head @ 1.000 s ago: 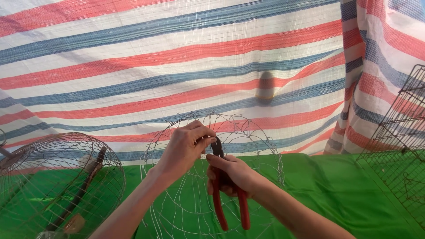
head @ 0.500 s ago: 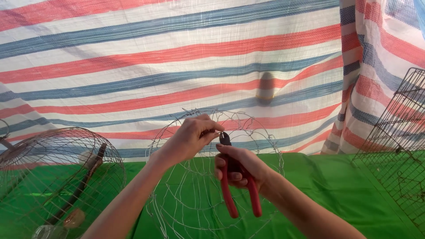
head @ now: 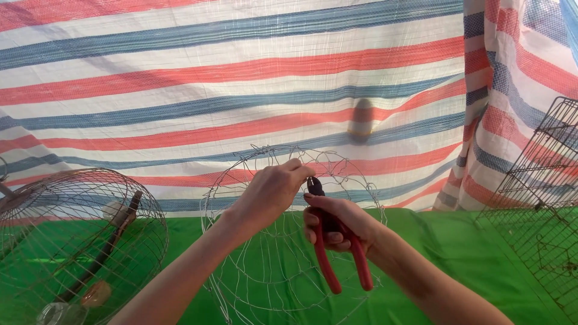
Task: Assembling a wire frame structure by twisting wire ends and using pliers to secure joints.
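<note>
Both hands have risen slightly; left hand [head: 274, 192] pinches the light, springy wire frame [head: 283, 277] rim, right hand [head: 337, 225] apparently squeezing red-handled pliers [head: 337, 253].

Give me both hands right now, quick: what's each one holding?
Left hand: closed, pinching the wire frame near its top.
Right hand: closed around the red pliers.
</note>
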